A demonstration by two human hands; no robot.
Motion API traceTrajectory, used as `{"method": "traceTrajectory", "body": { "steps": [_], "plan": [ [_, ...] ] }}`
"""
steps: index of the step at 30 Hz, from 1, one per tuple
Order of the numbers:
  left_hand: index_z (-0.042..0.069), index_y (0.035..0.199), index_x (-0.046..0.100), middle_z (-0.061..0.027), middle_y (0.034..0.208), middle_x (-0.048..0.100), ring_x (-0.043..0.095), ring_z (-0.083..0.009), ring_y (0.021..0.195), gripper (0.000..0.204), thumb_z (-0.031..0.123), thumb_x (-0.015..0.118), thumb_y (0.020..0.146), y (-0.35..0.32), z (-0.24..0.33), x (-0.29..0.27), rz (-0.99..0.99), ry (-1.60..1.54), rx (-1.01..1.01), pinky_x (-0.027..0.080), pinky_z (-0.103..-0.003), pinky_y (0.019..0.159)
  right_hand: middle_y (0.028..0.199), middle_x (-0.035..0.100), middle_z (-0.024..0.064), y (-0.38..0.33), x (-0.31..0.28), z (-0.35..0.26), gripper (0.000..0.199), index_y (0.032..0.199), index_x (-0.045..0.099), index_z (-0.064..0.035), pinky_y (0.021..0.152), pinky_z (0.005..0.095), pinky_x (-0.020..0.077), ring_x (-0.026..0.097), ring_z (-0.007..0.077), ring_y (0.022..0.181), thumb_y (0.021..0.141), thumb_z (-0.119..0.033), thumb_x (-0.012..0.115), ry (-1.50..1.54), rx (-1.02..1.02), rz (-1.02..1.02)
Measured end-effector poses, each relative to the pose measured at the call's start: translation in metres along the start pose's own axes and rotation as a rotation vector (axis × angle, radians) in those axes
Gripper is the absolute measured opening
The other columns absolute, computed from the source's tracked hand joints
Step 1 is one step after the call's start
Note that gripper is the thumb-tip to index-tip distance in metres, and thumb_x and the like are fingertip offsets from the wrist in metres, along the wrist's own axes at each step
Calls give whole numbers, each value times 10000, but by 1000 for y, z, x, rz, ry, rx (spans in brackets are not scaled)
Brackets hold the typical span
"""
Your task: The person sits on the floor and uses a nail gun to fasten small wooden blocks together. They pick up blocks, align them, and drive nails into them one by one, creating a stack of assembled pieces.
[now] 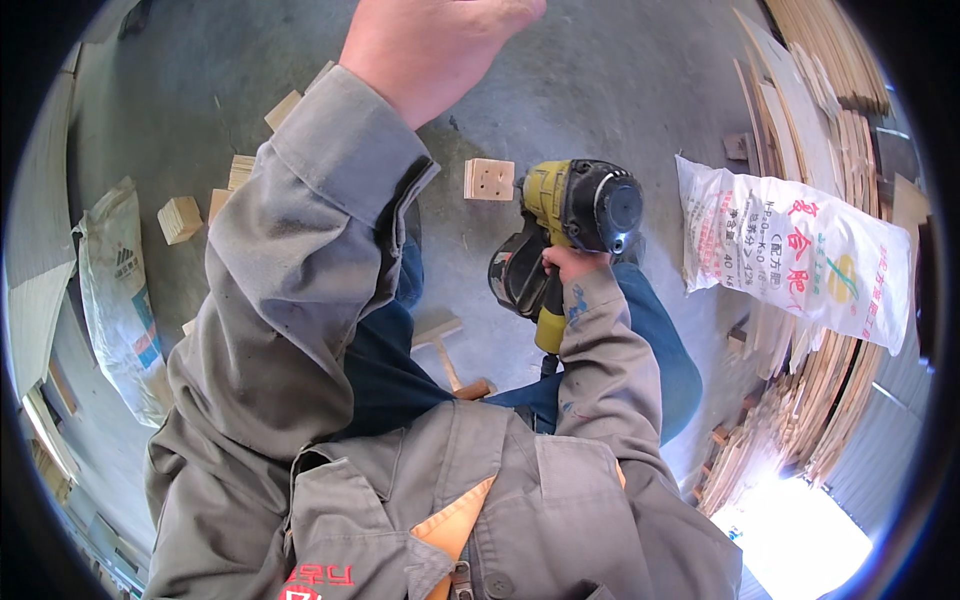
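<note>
My right hand [576, 262] is wrapped around the grip of a yellow and black coil nail gun [546, 200], held low between my knees. The gun's nose points left, beside a small wooden block [490, 180] that has several dark spots on its top. Whether nose and block touch, I cannot tell. My left hand [430, 45] is raised at the top of the head view, well above the block. Its fingers are mostly cut off by the upper edge, so what they do is hidden.
Several wooden blocks [180, 219] lie on the concrete floor to the left, near a white woven bag [125, 300]. Another printed white bag [800, 250] rests at the right against stacks of thin wooden boards [840, 150]. A wooden-handled tool [470, 390] lies between my legs.
</note>
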State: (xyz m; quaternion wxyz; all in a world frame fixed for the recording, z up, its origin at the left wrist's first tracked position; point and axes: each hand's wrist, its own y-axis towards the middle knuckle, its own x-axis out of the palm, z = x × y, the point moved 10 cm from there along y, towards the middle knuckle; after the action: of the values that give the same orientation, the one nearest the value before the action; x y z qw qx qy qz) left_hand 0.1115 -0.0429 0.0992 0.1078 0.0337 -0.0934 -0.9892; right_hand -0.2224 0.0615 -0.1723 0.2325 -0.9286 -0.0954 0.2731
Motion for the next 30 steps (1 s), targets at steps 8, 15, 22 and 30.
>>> {"method": "traceTrajectory", "body": {
  "steps": [8,15,22,30],
  "plan": [
    [-119,985,660,-43,772,649,568,-85,685,342,179,755,847,1,3,-3,15,108,-63,473,-263,585,664,689,70,18,37,-5,111,709,681,6,575,303,511,655,167,588,724,-102,702,190,102,-15],
    [-101,951,666,-62,730,639,561,-95,667,334,202,753,839,-1,7,1,11,193,-115,479,-277,590,650,677,74,39,42,9,123,711,679,-3,593,331,520,656,181,596,714,-124,698,89,92,-41],
    [-101,961,656,-55,722,634,562,-101,660,327,190,749,845,-1,0,-2,-12,132,-64,478,-283,588,672,680,65,52,32,-2,136,704,693,-8,629,328,520,652,178,623,736,-140,688,-53,-14,-75],
    [-109,1003,657,-92,782,674,611,-122,706,354,193,750,842,0,-3,-4,-8,149,-102,503,-287,619,715,691,99,13,-5,34,103,823,678,40,579,338,535,660,206,602,756,-23,724,308,149,115]
  ]
}}
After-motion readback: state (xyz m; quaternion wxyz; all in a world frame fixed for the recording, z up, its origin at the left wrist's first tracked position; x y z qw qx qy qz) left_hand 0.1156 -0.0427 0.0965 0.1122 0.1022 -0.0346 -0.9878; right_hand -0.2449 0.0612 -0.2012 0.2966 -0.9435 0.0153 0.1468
